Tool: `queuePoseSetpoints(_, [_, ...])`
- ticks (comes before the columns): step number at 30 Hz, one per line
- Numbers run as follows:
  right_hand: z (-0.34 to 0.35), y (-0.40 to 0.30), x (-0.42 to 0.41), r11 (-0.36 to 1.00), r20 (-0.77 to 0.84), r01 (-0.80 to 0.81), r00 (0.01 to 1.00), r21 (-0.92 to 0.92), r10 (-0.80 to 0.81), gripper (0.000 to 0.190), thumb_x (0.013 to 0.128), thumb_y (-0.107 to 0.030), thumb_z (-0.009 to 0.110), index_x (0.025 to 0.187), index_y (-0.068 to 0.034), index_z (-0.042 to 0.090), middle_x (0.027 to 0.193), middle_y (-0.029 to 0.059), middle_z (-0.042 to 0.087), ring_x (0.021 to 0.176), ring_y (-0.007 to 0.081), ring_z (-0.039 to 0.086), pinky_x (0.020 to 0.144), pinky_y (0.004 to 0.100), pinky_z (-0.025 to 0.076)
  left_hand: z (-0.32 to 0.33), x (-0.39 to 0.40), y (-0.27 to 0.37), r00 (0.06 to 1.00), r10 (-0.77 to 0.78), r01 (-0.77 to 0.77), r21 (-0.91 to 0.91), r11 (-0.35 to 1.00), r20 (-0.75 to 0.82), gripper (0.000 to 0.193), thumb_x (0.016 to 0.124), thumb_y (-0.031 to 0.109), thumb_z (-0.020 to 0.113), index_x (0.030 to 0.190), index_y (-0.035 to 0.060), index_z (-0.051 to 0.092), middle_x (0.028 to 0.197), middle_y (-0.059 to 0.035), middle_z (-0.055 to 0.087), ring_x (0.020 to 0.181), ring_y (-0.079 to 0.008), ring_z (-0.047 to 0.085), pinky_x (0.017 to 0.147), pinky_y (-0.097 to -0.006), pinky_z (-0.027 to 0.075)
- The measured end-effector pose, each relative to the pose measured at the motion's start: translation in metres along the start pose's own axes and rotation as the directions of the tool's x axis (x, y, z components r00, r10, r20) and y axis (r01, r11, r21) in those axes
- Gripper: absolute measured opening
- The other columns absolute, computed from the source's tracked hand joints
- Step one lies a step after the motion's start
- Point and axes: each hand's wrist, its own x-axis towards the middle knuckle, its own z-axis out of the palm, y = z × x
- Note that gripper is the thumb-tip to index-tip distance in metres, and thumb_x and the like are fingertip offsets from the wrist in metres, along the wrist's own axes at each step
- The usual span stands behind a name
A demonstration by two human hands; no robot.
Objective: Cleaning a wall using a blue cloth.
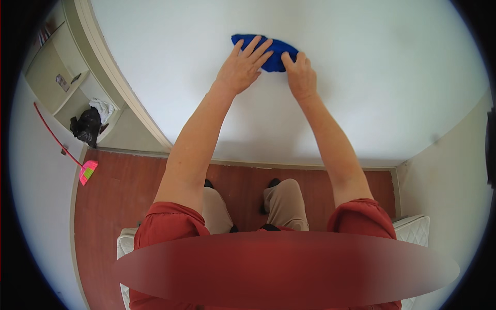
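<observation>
A blue cloth lies folded against the white wall in front of me, near the top of the view. My left hand rests on the cloth's left part with its fingers spread, pressing it to the wall rather than gripping it. At the cloth's right end, my right hand has its fingers curled, with the edge of the cloth pinched between thumb and fingers. Both arms reach forward and up.
Built-in shelves at the left hold a black plastic bag and a white cloth. A pink and green broom leans nearby. Behind me, a quilted white mattress stands above the reddish wooden floor.
</observation>
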Motion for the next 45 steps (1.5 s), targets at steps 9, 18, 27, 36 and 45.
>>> queuePoseSetpoints(9, [0.078, -0.089, -0.164, 0.963, 0.242, -0.055, 0.97, 0.264, -0.01, 0.039, 0.079, -0.007, 0.064, 0.116, -0.017, 0.06, 0.099, 0.0125, 0.05, 0.086, 0.0272, 0.058, 0.063, 0.0324, 0.058, 0.108, -0.15, 0.027, 0.937, 0.084, -0.064, -0.068, 0.996, 0.34, 0.059, 0.089, 0.035, 0.065, 0.143, 0.0203, 0.048, 0.16, 0.0026, 0.023, 0.147, -0.0222, 0.021, 0.116, -0.049, 0.026])
queuePoseSetpoints(18, [0.141, -0.145, -0.263, 0.882, 0.505, -0.261, 0.862, 0.391, 0.031, 0.039, 0.079, -0.002, 0.062, 0.116, -0.015, 0.061, 0.099, 0.0123, 0.048, 0.09, 0.0286, 0.058, 0.066, 0.0348, 0.058, 0.216, -0.255, 0.059, 0.918, 0.083, -0.026, -0.15, 0.988, 0.387, 0.055, 0.092, 0.019, 0.053, 0.145, 0.0254, 0.044, 0.162, 0.0096, 0.017, 0.149, -0.0159, 0.016, 0.118, -0.0499, 0.021])
queuePoseSetpoints(27, [0.166, -0.202, -0.294, 0.453, 0.699, -0.809, 0.568, 0.375, 0.435, 0.032, 0.078, 0.007, 0.062, 0.106, -0.004, 0.053, 0.101, 0.0187, 0.048, 0.091, 0.0392, 0.056, 0.077, 0.0464, 0.051, 0.236, -0.284, 0.127, 0.852, -0.384, 0.511, -0.405, 0.758, 0.356, 0.053, 0.082, 0.01, 0.064, 0.134, 0.0135, 0.052, 0.159, -0.0053, 0.024, 0.144, -0.034, 0.024, 0.112, -0.0575, 0.028])
queuePoseSetpoints(36, [0.191, -0.228, -0.32, 0.209, 0.78, -0.972, 0.213, 0.108, 0.589, 0.03, 0.076, 0.002, 0.064, 0.103, -0.002, 0.052, 0.102, 0.0201, 0.053, 0.093, 0.0388, 0.057, 0.078, 0.0434, 0.049, 0.27, -0.272, 0.164, -0.065, -0.644, 0.824, -0.322, -0.465, 0.762, 0.038, 0.079, 0.013, 0.073, 0.113, 0.0028, 0.062, 0.11, -0.0179, 0.067, 0.101, -0.0279, 0.063, 0.089, -0.0394, 0.048])
queuePoseSetpoints(45, [0.199, -0.161, -0.345, -0.609, 0.834, -0.793, -0.352, -0.024, 0.425, 0.025, 0.084, 0.008, 0.06, 0.107, 0.003, 0.053, 0.087, 0.0112, 0.061, 0.07, 0.0173, 0.062, 0.058, 0.027, 0.05, 0.278, -0.222, 0.165, -0.055, 0.017, 0.649, 0.048, -0.759, 0.998, 0.028, 0.082, 0.007, 0.069, 0.109, 0.0011, 0.062, 0.103, -0.0086, 0.065, 0.095, -0.0229, 0.064, 0.08, -0.0386, 0.055])
